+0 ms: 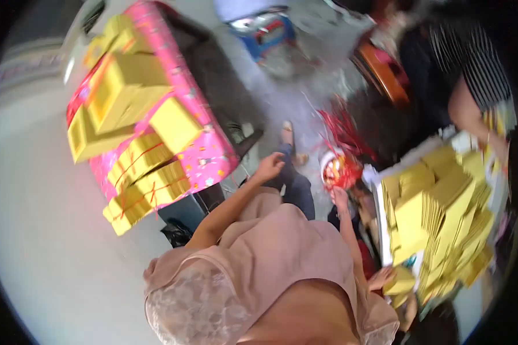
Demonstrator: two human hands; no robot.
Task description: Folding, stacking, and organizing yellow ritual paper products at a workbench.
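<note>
My left hand (270, 167) hangs in front of my body, its fingers loosely bent, with nothing visible in it. The pink-covered table with its yellow paper bundles (170, 127) lies to the left of it. My right hand (339, 197) is closed beside a round red and white container (339, 168), its fingertips next to the rim. Whatever those fingers hold is too small and blurred to make out. Long red plastic strings (342, 123) spill out behind the container. Some yellow bundles on the left (147, 192) are bound with red string.
A pink patterned cloth (213, 158) covers the left table. Yellow paper stacks (437, 210) crowd the right table, where a co-worker's hand (381, 278) touches one. Another person in a striped garment (472, 63) is at the far right. An orange stool (383, 72) and a blue container (265, 34) stand beyond.
</note>
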